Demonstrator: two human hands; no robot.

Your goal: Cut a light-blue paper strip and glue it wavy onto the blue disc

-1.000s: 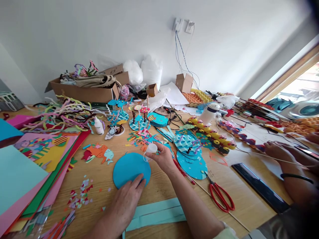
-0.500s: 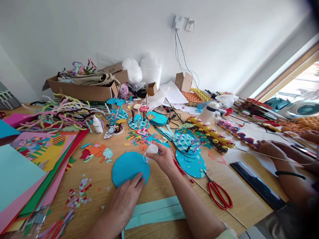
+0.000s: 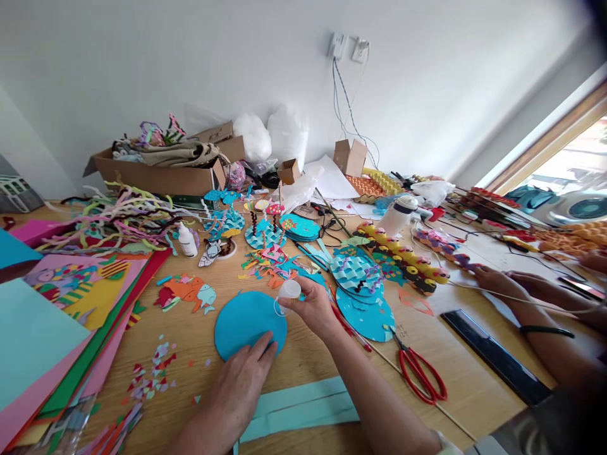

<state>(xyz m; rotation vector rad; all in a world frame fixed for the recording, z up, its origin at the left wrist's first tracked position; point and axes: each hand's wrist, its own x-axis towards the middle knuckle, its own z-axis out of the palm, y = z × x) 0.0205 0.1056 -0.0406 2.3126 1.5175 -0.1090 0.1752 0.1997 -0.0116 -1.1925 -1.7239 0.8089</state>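
Note:
A round blue disc [image 3: 246, 319] lies on the wooden table before me. My left hand [image 3: 244, 379] rests with outstretched fingers on its lower right edge. Above the disc's right side, my right hand [image 3: 310, 306] grips a small white bottle [image 3: 289, 290], its round end towards me and a thin loop hanging beside it. The fingers hide much of the bottle. Light blue paper strips [image 3: 298, 407] lie below my hands. Cut paper fish [image 3: 190, 291] are left of the disc, with small coloured paper scraps [image 3: 154, 373] nearer me.
Red-handled scissors [image 3: 422, 376] and a thin stick lie at right. Coloured paper sheets [image 3: 38, 341] are stacked at left, near a white squeeze bottle [image 3: 188, 241]. Finished-looking blue discs [image 3: 365, 313] sit beyond my right wrist. Another person's hands [image 3: 512, 291] are at far right.
Both hands stay almost in place on and above the disc. The whole view has shifted slightly; the white bottle has tilted only a little, if at all.

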